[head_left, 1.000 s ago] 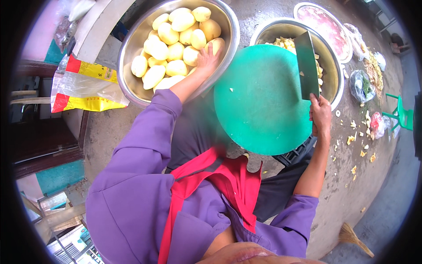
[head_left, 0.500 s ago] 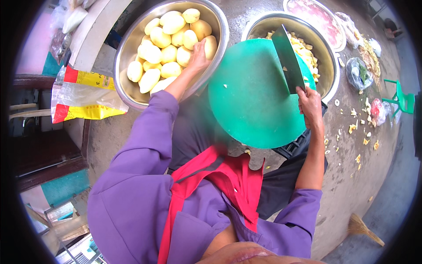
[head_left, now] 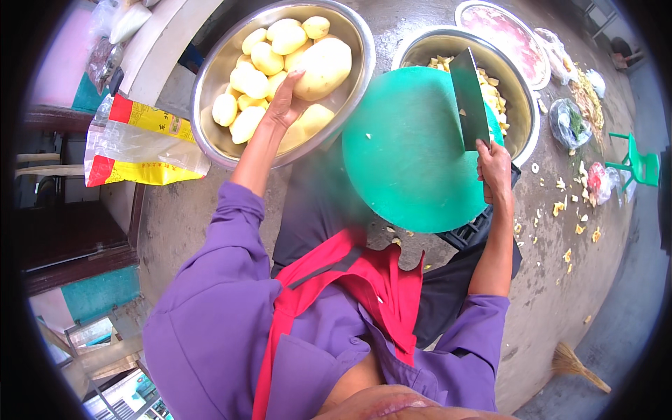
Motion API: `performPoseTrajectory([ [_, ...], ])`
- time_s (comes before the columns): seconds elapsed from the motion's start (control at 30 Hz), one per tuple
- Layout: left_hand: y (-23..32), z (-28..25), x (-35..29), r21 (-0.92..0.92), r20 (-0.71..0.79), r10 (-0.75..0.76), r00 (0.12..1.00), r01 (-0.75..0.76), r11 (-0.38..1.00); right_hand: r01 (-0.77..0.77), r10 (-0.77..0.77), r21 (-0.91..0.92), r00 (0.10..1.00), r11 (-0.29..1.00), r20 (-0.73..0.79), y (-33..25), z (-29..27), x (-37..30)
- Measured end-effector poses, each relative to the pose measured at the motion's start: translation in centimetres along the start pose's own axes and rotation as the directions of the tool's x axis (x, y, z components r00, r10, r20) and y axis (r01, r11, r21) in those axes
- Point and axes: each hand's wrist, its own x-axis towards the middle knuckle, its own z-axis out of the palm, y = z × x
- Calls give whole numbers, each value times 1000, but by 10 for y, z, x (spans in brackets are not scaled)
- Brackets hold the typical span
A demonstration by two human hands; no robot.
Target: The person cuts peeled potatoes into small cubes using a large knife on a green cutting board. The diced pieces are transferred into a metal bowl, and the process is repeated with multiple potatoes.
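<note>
— Fingers first: what are yours doing?

— Those of my left hand (head_left: 283, 105) are curled round a big peeled potato (head_left: 323, 68), lifting it over the steel bowl (head_left: 210, 84) of potatoes at the upper centre of the frame; that arm stretches up from the lower middle, elbow bent. My right hand (head_left: 494, 164) is closed round the handle of a cleaver (head_left: 469, 98), blade upright over the green cutting board (head_left: 413, 154), right of centre.

— Any packaging nearby?

— At the left edge, a flat plastic bag (head_left: 140, 147), clear in the middle with red and yellow ends, lying just beside the bowl. At the upper right, small knotted bags (head_left: 570, 122) lie among peel scraps.
</note>
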Motion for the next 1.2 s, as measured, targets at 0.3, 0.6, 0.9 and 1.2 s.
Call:
performPoseTrajectory([
  [0.3, -63, 118, -37, -13, 140, -164, 977, 167, 986, -83, 84, 359, 996, 930, 11, 22, 18, -32],
  [0.6, -180, 126, -38, 610, -60, 105, 993, -47, 791, -118, 120, 285, 993, 951, 11, 3, 45, -91],
  [0.9, -164, 114, -29, 827, -99, 147, 984, -1, 562, -7, 16, 222, 999, 975, -39, -29, 54, -105],
  [1.2, -181, 128, -41, 856, -147, 188, 971, 29, 516, 18, -1, 180, 996, 984, -94, -57, 53, -137],
])
